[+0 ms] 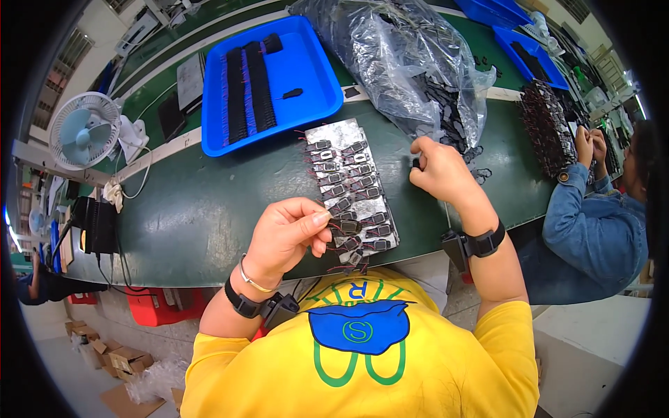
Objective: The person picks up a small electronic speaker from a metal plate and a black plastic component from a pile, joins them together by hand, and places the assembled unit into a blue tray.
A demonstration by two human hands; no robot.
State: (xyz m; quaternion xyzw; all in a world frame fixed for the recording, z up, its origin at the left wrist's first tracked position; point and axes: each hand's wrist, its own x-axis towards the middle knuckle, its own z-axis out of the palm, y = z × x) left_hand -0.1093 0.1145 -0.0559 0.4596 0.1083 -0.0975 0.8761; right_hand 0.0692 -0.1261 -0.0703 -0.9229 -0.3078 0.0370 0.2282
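Note:
My left hand (289, 233) is closed in a pinch on a small black rectangular part (346, 226), at the left edge of a silvery board (341, 131). Two columns of similar parts, with grey faces and thin red and black wires, lie on this board; they look like miniature speakers (362, 182). Right of the board, my right hand (446, 171) pinches a small black piece (416, 163), mostly hidden by the fingers. Just beyond that hand, a clear plastic bag (390, 76) lies with its mouth toward me, and flat black pieces (453, 115) spill from it.
A blue tray (320, 101) at the back left holds rows of black parts with wires. A white fan (83, 132) stands at the far left. To the right, a co-worker in a denim sleeve (592, 230) works beside a heap of wired parts (545, 129). The green table (230, 184) curves toward me.

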